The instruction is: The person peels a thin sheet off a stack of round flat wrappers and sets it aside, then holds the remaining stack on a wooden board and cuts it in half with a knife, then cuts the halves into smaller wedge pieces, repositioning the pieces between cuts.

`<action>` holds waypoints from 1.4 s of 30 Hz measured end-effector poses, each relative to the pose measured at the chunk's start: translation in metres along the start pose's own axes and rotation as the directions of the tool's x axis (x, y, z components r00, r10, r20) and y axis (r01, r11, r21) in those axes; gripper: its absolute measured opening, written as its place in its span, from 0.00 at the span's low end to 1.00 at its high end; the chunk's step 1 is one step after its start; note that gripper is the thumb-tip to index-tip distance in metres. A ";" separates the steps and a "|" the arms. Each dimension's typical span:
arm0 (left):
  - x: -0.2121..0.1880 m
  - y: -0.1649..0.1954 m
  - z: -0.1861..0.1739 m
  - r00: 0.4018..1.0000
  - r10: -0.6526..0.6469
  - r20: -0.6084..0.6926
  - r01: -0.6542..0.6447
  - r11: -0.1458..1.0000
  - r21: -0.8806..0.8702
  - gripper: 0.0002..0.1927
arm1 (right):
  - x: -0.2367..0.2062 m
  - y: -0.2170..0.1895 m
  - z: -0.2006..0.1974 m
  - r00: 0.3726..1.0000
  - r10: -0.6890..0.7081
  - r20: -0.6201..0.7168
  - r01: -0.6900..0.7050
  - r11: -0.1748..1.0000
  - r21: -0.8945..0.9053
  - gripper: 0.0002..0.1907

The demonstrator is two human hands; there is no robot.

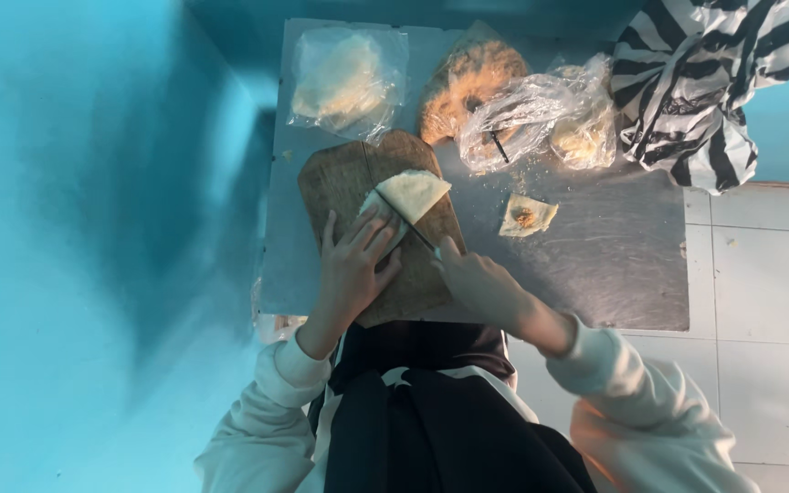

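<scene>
Head view: left hand [351,265] flat, hiding flatbread [410,194] edge; right hand [478,283] grips knife [408,224], handle hidden.

Sleeves: you wear long, pale cream sleeves, loose and creased, gathered into cuffs at the wrists.
Front: your dark, near-black apron or vest lies over the pale top, with a light patch at the chest.
Hands [353,265]: yours are bare, no gloves.

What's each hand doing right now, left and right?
Left hand: open, fingers flat on the pale flatbread on the wooden cutting board.
Right hand: closed on a knife whose blade lies across the flatbread.
</scene>
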State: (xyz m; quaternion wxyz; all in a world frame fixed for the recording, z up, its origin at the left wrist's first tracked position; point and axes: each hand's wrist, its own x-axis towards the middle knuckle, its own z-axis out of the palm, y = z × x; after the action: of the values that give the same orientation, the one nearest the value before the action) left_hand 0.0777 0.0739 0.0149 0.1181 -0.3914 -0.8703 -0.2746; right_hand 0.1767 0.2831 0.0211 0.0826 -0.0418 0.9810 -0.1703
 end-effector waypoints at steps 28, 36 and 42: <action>-0.010 0.004 -0.006 1.000 -0.001 0.012 0.001 1.000 -0.024 0.20 | -0.028 0.011 0.012 0.998 -0.069 -0.013 0.069 0.998 0.011 0.15; -0.011 0.009 -0.009 1.000 0.010 0.001 -0.010 1.000 -0.002 0.15 | 0.022 0.004 0.018 0.946 -0.237 -0.219 0.210 0.968 -0.141 0.20; -0.016 0.009 -0.006 1.000 0.001 0.000 -0.001 1.000 -0.020 0.17 | -0.005 -0.005 0.016 0.985 -0.064 -0.162 0.064 0.998 -0.004 0.18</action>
State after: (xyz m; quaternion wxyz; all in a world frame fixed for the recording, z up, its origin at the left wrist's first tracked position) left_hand 0.0950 0.0655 0.0162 0.1143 -0.3930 -0.8673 -0.2834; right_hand 0.1844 0.2739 0.0089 -0.0030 -0.0593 0.9826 -0.1761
